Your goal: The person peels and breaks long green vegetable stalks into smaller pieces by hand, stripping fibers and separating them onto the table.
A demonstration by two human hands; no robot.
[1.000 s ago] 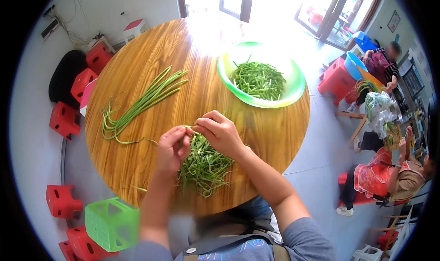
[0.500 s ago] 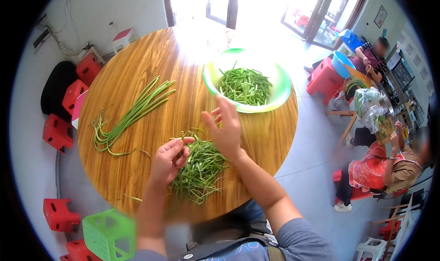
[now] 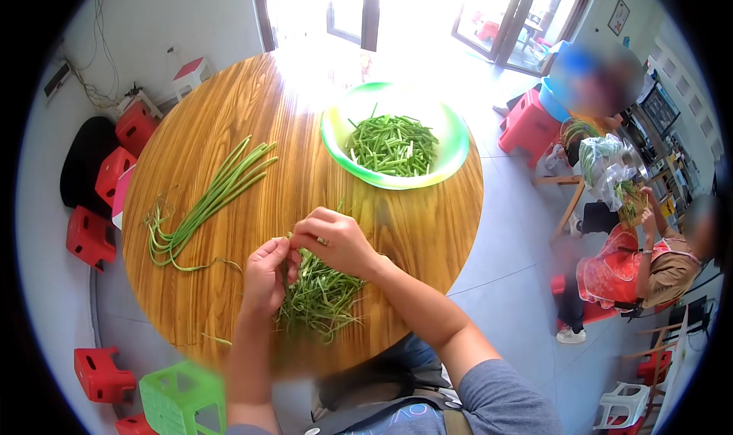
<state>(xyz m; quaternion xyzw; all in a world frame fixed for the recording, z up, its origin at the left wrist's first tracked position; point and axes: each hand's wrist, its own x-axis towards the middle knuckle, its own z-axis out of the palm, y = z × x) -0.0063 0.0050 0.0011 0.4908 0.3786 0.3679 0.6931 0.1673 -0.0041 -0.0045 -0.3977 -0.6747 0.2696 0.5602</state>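
Note:
My left hand (image 3: 266, 273) is closed on a garlic scape, mostly hidden by the fingers. My right hand (image 3: 336, 240) is closed too, its fingertips meeting the left hand's at the scape's end. Just below both hands lies a tangled heap of thin green scape tips (image 3: 324, 305). To the left, a small bundle of long, whole garlic scapes (image 3: 217, 194) rests on the table, tails curled toward me. Beyond my right hand stands a green-and-white bowl (image 3: 397, 182) containing many short cut scape pieces (image 3: 393, 145).
Everything rests on a round wooden table (image 3: 191, 298). A green stool (image 3: 179, 397) stands near its front left edge, and red stools (image 3: 103, 378) line the left wall. At the right sits a co-worker in a red apron (image 3: 611, 267); another person (image 3: 599, 76) is behind, blurred.
My right hand has come back from near the bowl to meet my left hand, and its spread fingers have closed. The view has shifted slightly.

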